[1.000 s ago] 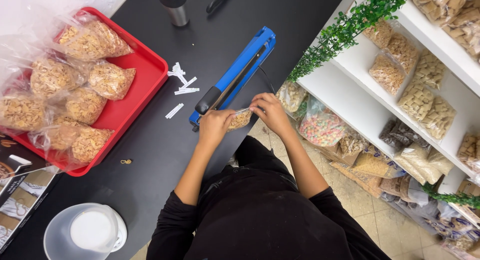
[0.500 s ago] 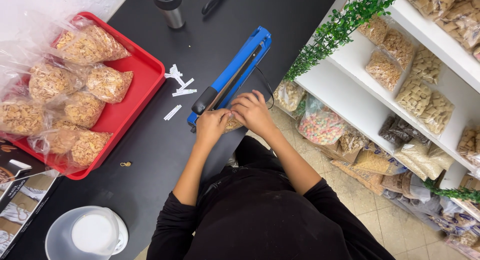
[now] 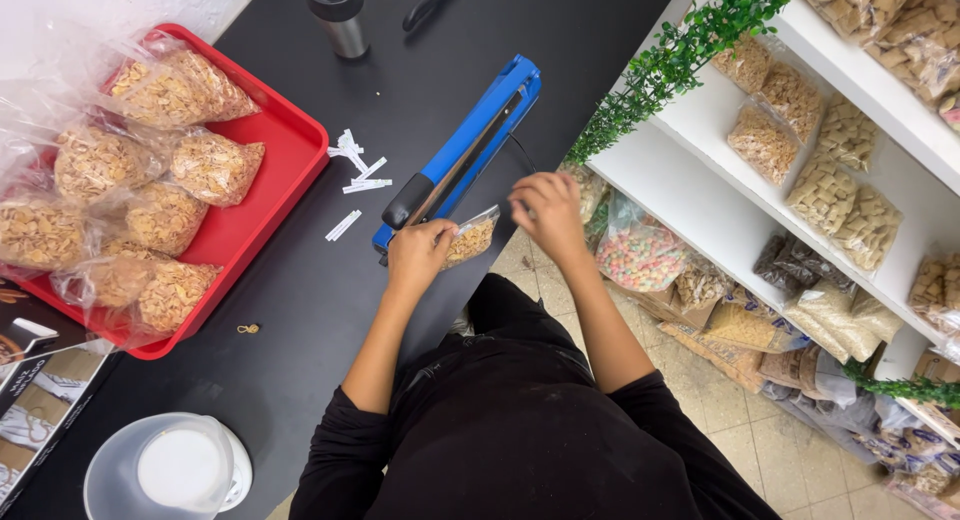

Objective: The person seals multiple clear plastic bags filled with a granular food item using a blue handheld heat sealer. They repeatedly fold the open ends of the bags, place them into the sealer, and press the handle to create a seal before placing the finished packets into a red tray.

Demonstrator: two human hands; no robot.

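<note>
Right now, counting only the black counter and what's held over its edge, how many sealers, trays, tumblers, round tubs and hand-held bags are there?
Blue heat sealer: 1
Red tray: 1
Steel tumbler: 1
Clear round tub: 1
Small cereal bag, held by the left hand: 1
Total: 5

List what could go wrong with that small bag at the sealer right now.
The small cereal bag hangs past the black table edge, held only by the left hand; it might slip to the floor. The right hand is off it, so it may sit crooked in the blue sealer. Fingers by the sealer's bar risk a pinch.
</note>
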